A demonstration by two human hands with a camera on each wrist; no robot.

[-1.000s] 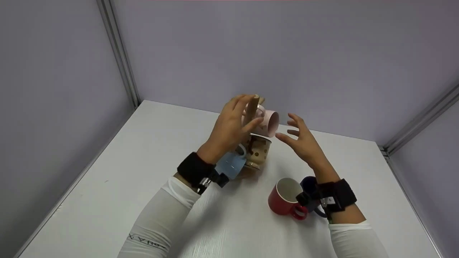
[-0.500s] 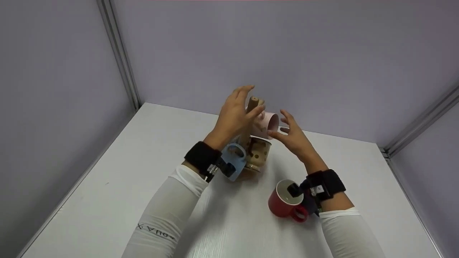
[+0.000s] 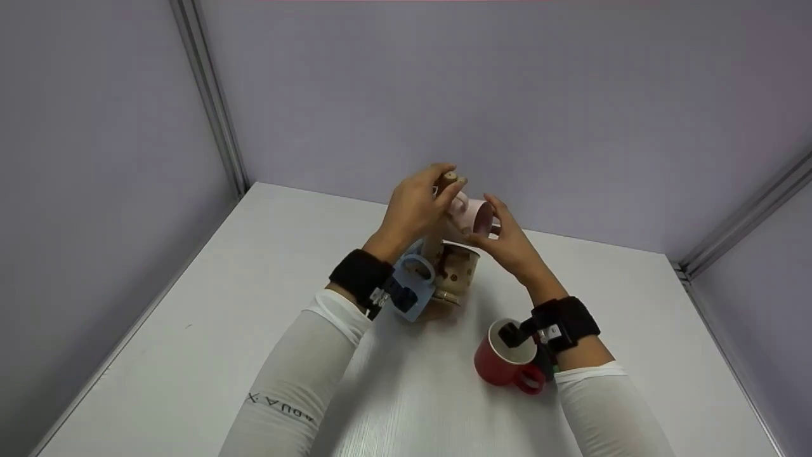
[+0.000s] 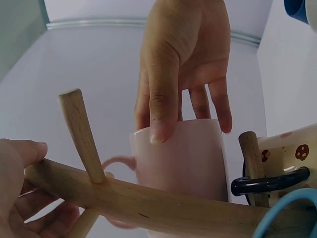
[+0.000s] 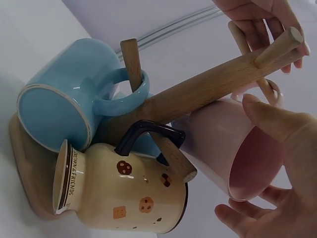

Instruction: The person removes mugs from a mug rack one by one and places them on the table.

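Note:
A wooden mug tree (image 3: pixel 444 190) stands at the middle of the white table (image 3: pixel 254 330). My left hand (image 3: pixel 426 198) grips the top of its pole (image 5: pixel 208 94). A pink mug (image 3: pixel 472 216) hangs by its handle on an upper peg, its mouth facing right. My right hand (image 3: pixel 490 223) holds it at the rim, thumb (image 5: pixel 277 129) on top and fingers (image 4: pixel 163 99) over the wall of the pink mug (image 4: pixel 183 163). A blue mug (image 5: pixel 59 94) and a cream spotted mug (image 5: pixel 124 198) hang on lower pegs.
A red mug (image 3: pixel 504 358) stands upright on the table under my right wrist. Lilac walls with metal corner posts (image 3: pixel 209 95) close the table at the back and both sides. The tree's round wooden base (image 5: pixel 25 168) sits on the table.
Both hands have closed in on the tree. The left hand has wrapped round the pole's top, and the right hand has moved left and taken hold of the pink mug's rim.

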